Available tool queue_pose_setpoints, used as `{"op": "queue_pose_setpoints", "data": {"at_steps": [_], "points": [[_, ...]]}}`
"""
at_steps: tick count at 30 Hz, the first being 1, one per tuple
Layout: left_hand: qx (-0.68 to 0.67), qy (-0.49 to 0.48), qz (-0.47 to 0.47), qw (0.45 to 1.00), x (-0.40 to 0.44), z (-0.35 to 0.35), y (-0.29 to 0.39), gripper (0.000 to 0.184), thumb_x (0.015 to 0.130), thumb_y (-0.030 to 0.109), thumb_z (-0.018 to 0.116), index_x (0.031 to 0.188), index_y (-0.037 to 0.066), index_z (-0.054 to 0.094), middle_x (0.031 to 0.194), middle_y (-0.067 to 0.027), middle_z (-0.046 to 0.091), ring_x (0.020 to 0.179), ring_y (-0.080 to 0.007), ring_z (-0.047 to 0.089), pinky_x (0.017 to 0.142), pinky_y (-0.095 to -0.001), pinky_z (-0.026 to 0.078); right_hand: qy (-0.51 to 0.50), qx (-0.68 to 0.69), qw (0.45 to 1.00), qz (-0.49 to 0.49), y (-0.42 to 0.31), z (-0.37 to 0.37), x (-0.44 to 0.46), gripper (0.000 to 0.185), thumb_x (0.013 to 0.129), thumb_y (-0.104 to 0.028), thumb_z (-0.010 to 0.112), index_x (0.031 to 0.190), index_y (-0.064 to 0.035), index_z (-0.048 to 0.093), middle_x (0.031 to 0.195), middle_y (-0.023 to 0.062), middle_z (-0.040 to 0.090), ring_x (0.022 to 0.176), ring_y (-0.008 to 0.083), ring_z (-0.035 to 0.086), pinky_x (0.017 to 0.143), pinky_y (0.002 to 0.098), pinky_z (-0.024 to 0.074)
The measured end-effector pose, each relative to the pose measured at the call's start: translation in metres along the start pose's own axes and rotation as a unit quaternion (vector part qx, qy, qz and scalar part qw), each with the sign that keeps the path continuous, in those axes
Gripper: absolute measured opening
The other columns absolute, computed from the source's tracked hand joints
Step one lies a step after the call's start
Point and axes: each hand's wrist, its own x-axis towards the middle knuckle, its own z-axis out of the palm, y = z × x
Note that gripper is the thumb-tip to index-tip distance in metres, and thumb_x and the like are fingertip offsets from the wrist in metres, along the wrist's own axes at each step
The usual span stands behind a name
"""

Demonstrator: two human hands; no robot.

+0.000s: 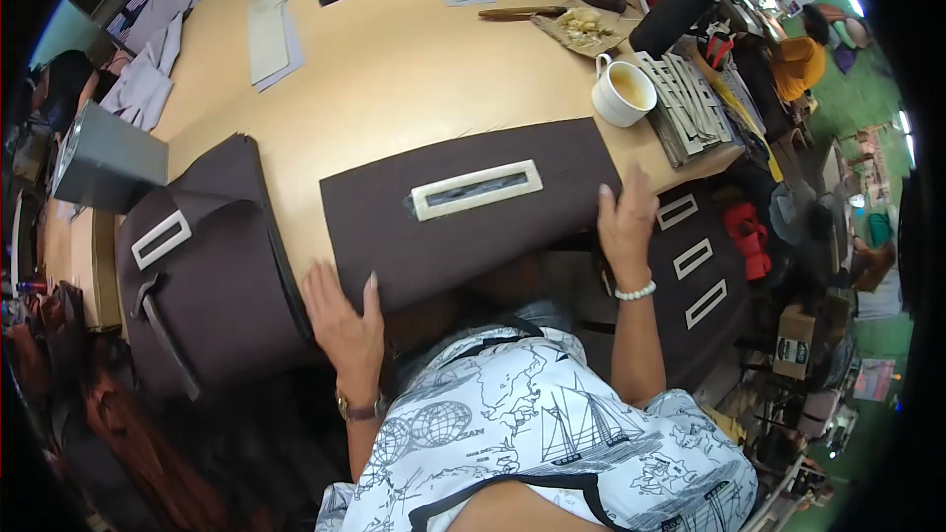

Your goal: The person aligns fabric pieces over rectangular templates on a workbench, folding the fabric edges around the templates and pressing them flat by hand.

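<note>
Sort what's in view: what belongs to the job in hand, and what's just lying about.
Likely the job:
dark panel, with the left hand and right hand at its ends
cream frame on it
dark pile at left, bearing a similar frame

Apparently lying about:
white cup
food on cardboard
dark cylinder

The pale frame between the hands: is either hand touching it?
No, left hand and right hand are at opposite ends of the panel, apart from the frame.

Light table (394, 69): brown panel (468, 244), dark fabric pile (222, 266), white cup (623, 95).
</note>
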Motion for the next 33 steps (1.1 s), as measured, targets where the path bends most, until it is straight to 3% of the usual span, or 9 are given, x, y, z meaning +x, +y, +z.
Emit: {"op": "queue_pose_setpoints", "data": {"at_steps": [5,9,12,17,22,26,28,31,33], "points": [[-0.026,0.026,0.020,0.999,-0.004,0.004,-0.003,0.019,0.085,0.013,0.062,0.095,-0.003,0.057,0.104,-0.0186,0.058,0.100,-0.0322,0.055,0.087,-0.0409,0.042,-0.056,0.142,0.986,0.070,0.019,-0.009,-0.003,0.054,0.081,-0.007,0.061,0.130,0.0035,0.039,0.102,0.0184,0.056,0.093,0.0295,0.052,0.085,0.0403,0.0398],[-0.332,0.010,-0.176,0.927,0.036,-0.008,0.008,0.015,0.091,0.012,0.057,0.083,0.000,0.053,0.068,0.0006,0.047,0.062,-0.0056,0.040,0.054,-0.0221,0.035,-0.091,0.364,0.922,0.098,0.003,-0.011,0.041,0.052,0.081,0.003,0.057,0.130,0.0025,0.038,0.097,0.0115,0.057,0.085,0.0177,0.053,0.075,0.0295,0.0446],[-0.362,0.045,-0.126,0.922,0.092,-0.017,-0.004,0.013,0.093,0.013,0.053,0.085,0.002,0.051,0.071,0.0061,0.035,0.064,-0.0039,0.031,0.057,-0.0185,0.027,-0.030,0.494,0.868,0.045,-0.008,0.020,0.105,0.054,0.081,0.003,0.057,0.131,0.0023,0.037,0.097,0.0071,0.055,0.081,0.0105,0.051,0.075,0.0241,0.0446],[-0.494,0.060,-0.177,0.849,0.217,0.009,-0.049,0.039,0.088,0.008,0.056,0.124,-0.002,0.045,0.109,-0.0104,0.054,0.094,-0.0145,0.054,0.080,-0.0261,0.046,-0.176,0.621,0.754,0.121,-0.060,0.101,0.230,0.065,0.073,0.004,0.062,0.132,0.0075,0.034,0.106,0.0171,0.058,0.097,0.0189,0.056,0.082,0.0271,0.0458],[-0.498,0.033,-0.166,0.850,0.352,-0.002,-0.094,0.054,0.086,0.007,0.058,0.133,-0.004,0.036,0.123,-0.0193,0.050,0.108,-0.0237,0.053,0.089,-0.0313,0.046,-0.150,0.536,0.823,0.113,-0.113,0.164,0.368,0.065,0.068,0.002,0.067,0.127,0.0076,0.042,0.107,0.0191,0.060,0.095,0.0225,0.058,0.081,0.0313,0.0481],[-0.525,0.099,0.012,0.845,0.412,-0.084,-0.064,0.057,0.084,0.000,0.057,0.136,-0.001,0.034,0.118,-0.0163,0.054,0.103,-0.0209,0.056,0.086,-0.0300,0.049,-0.065,0.606,0.792,0.005,-0.154,0.064,0.445,0.077,0.069,0.006,0.068,0.135,0.0066,0.029,0.106,0.0194,0.059,0.096,0.0229,0.060,0.083,0.0296,0.0488],[-0.568,0.097,0.098,0.811,0.412,-0.119,-0.047,0.056,0.084,-0.004,0.055,0.136,0.001,0.035,0.112,-0.0145,0.058,0.099,-0.0192,0.059,0.082,-0.0273,0.051,-0.056,0.695,0.716,-0.049,-0.163,0.016,0.450,0.075,0.072,0.003,0.068,0.136,0.0065,0.028,0.109,0.0184,0.057,0.097,0.0221,0.058,0.086,0.0297,0.0477],[-0.590,0.051,0.122,0.796,0.354,-0.151,-0.004,0.052,0.083,-0.006,0.048,0.134,0.000,0.040,0.117,-0.0126,0.058,0.104,-0.0187,0.058,0.088,-0.0271,0.049,-0.052,0.765,0.631,-0.114,-0.142,-0.018,0.451,0.071,0.073,0.007,0.065,0.135,0.0051,0.030,0.102,0.0113,0.055,0.086,0.0171,0.058,0.076,0.0262,0.0492],[-0.543,0.057,0.113,0.830,0.316,-0.145,0.006,0.051,0.080,-0.006,0.047,0.131,-0.002,0.044,0.122,-0.0120,0.055,0.109,-0.0181,0.055,0.092,-0.0271,0.046,-0.057,0.736,0.663,-0.123,-0.124,-0.034,0.421,0.072,0.072,0.006,0.066,0.135,0.0035,0.030,0.101,0.0109,0.055,0.085,0.0167,0.058,0.075,0.0262,0.0496]]}}
